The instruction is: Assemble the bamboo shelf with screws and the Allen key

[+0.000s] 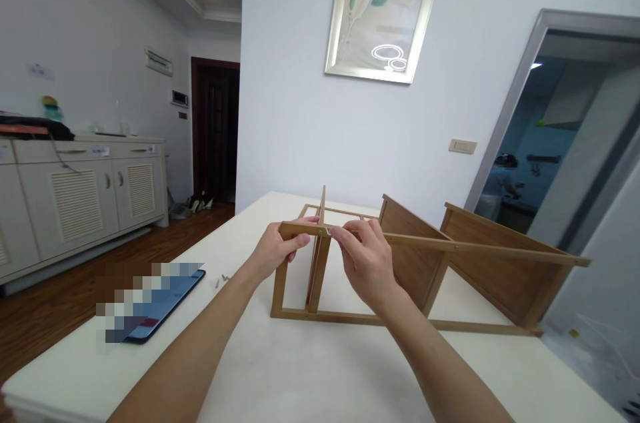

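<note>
A brown wooden shelf unit [379, 319] lies on its side on the white table, with its slatless shelf panels standing upright between the side rails. My left hand [279, 246] is closed round the left end of the upper rail, thumb in front and fingers behind. Close beside it, my right hand [364, 253] pinches a small silvery metal piece [328, 231] at the rail, by the joint with the leftmost shelf panel [320, 269]. The fingertips hide most of this piece, so its exact kind is unclear.
Several small screws [223, 279] lie on the white table [240, 369] left of the shelf unit. A phone-like flat device [170, 303], partly pixelated, rests near the table's left edge. A wall stands behind the table; a person [500, 183] shows through the right doorway.
</note>
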A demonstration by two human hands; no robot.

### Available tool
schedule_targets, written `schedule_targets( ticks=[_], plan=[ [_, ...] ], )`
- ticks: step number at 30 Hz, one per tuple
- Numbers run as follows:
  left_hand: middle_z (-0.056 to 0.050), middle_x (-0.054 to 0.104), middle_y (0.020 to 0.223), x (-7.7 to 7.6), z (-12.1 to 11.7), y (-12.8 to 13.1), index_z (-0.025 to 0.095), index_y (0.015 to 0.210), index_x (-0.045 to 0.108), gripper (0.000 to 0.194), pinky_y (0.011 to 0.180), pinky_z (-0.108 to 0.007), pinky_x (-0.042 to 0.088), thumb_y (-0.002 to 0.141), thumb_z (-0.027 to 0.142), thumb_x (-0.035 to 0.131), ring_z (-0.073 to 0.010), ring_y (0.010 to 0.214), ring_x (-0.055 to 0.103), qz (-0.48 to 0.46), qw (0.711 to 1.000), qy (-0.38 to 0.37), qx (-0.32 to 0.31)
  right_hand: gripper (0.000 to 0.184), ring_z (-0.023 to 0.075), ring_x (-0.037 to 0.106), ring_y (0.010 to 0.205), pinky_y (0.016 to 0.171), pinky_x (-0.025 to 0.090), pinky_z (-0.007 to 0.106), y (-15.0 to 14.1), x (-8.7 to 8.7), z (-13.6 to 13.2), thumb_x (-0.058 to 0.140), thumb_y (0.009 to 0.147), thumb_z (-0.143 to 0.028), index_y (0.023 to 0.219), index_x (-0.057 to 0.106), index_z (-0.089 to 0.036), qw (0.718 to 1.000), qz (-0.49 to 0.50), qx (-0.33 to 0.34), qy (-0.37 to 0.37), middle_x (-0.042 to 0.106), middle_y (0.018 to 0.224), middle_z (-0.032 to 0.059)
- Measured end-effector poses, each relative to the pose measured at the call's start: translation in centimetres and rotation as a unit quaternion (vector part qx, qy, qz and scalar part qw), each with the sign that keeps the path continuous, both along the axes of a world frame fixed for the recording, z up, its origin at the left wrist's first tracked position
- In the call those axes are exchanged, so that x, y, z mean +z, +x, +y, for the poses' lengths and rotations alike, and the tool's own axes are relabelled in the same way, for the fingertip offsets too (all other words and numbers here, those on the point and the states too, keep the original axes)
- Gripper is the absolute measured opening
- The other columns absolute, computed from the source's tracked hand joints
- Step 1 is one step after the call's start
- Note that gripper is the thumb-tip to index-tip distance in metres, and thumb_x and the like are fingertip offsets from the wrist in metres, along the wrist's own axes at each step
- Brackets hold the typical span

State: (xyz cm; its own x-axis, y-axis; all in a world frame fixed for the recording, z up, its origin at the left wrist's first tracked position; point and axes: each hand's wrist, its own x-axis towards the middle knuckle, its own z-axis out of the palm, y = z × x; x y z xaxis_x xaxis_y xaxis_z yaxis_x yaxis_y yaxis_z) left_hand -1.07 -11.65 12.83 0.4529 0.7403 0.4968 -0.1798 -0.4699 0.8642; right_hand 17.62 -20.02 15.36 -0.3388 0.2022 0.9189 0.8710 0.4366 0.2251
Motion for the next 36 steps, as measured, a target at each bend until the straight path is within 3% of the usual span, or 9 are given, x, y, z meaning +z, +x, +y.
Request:
schedule_targets(
  ticks=[4, 8, 11, 13, 15, 24, 32, 34, 36],
  plan=[
    [0.006, 0.041, 0.054, -0.1, 0.1, 0.1, 0.014, 0.119, 0.067, 0.052, 0.042, -0.02, 0.032, 0.076, 0.045, 0.069, -0.0057, 0.044, 0.036, 0.001, 1.0, -0.009, 0.011, 0.023, 0.0179, 0.043, 0.08, 0.072, 0.042, 0.032, -0.1, -0.3, 0.3, 0.058, 0.086, -0.008, 0.095, 0.07, -0.025, 1.0, 0.021, 0.009, 0.005, 0.059, 0.086, 0.0062],
    [0.003, 0.051, 0.059, -0.4, 0.3, 0.3, 0.015, 0.114, 0.069, 0.048, 0.042, -0.02, 0.035, 0.076, 0.044, 0.07, -0.0054, 0.044, 0.039, -0.007, 1.0, -0.005, 0.019, 0.018, 0.018, 0.043, 0.081, 0.073, 0.041, 0.032, -0.3, -0.5, 0.5, 0.06, 0.086, -0.011, 0.091, 0.071, -0.024, 0.999, 0.036, 0.026, -0.001, 0.057, 0.083, 0.0056],
    [-0.006, 0.068, 0.093, -0.3, 0.3, 0.4, 0.018, 0.111, 0.07, 0.043, 0.041, -0.02, 0.037, 0.076, 0.043, 0.07, -0.004, 0.046, 0.043, -0.02, 1.0, 0.008, 0.016, 0.017, 0.0181, 0.043, 0.08, 0.073, 0.041, 0.033, -0.4, -0.6, 0.5, 0.058, 0.087, -0.013, 0.09, 0.071, -0.024, 0.999, 0.038, 0.033, -0.019, 0.055, 0.082, 0.0053],
    [-0.01, 0.063, 0.12, -0.3, 0.3, 0.4, 0.02, 0.108, 0.072, 0.039, 0.04, -0.02, 0.038, 0.076, 0.043, 0.07, -0.0026, 0.046, 0.043, -0.026, 1.0, 0.012, 0.008, 0.018, 0.0183, 0.043, 0.08, 0.073, 0.041, 0.034, -0.5, -0.6, 0.5, 0.057, 0.088, -0.014, 0.089, 0.071, -0.025, 0.998, 0.035, 0.033, -0.033, 0.055, 0.082, 0.0053],
    [-0.01, 0.058, 0.131, -0.2, 0.3, 0.4, 0.021, 0.105, 0.073, 0.037, 0.04, -0.02, 0.038, 0.076, 0.043, 0.07, -0.0018, 0.046, 0.043, -0.029, 1.0, 0.01, 0.002, 0.018, 0.0185, 0.042, 0.08, 0.073, 0.041, 0.034, -0.6, -0.7, 0.5, 0.056, 0.089, -0.015, 0.089, 0.071, -0.025, 0.998, 0.036, 0.032, -0.041, 0.055, 0.082, 0.0055],
    [-0.011, 0.057, 0.134, -0.3, 0.2, 0.4, 0.02, 0.108, 0.072, 0.04, 0.039, -0.02, 0.035, 0.075, 0.042, 0.071, -0.0006, 0.044, 0.041, -0.033, 0.999, -0.008, -0.005, 0.023, 0.0189, 0.041, 0.08, 0.073, 0.04, 0.035, -0.8, -0.4, 0.5, 0.053, 0.089, -0.011, 0.09, 0.071, -0.025, 0.997, 0.047, 0.04, -0.046, 0.053, 0.081, 0.0057],
    [-0.01, 0.067, 0.115, -0.4, 0.1, 0.4, 0.02, 0.109, 0.072, 0.043, 0.039, -0.021, 0.034, 0.075, 0.046, 0.071, -0.0025, 0.043, 0.042, -0.028, 1.0, -0.002, 0.005, 0.026, 0.0191, 0.04, 0.083, 0.071, 0.04, 0.033, -0.4, -0.2, 0.5, 0.053, 0.087, -0.006, 0.091, 0.071, -0.025, 0.996, 0.045, 0.057, -0.052, 0.052, 0.084, 0.006],
    [-0.01, 0.07, 0.107, -0.1, 0.4, 0.0, 0.018, 0.112, 0.071, 0.049, 0.046, -0.023, 0.042, 0.073, 0.048, 0.073, -0.0068, 0.05, 0.05, -0.018, 1.0, 0.006, -0.021, 0.027, 0.0193, 0.04, 0.083, 0.071, 0.04, 0.033, -0.4, -0.2, 0.5, 0.053, 0.087, -0.006, 0.093, 0.07, -0.025, 0.996, 0.043, 0.057, -0.056, 0.052, 0.085, 0.0061],
    [-0.012, 0.07, 0.109, 0.5, 1.3, -0.5, 0.018, 0.114, 0.07, 0.058, 0.063, -0.03, 0.051, 0.073, 0.059, 0.069, -0.0167, 0.072, 0.063, -0.029, 0.996, 0.012, -0.08, 0.026, 0.0195, 0.04, 0.084, 0.071, 0.041, 0.032, -0.4, -0.2, 0.5, 0.053, 0.087, -0.006, 0.093, 0.07, -0.024, 0.996, 0.044, 0.059, -0.058, 0.052, 0.085, 0.0063]
  ],
)
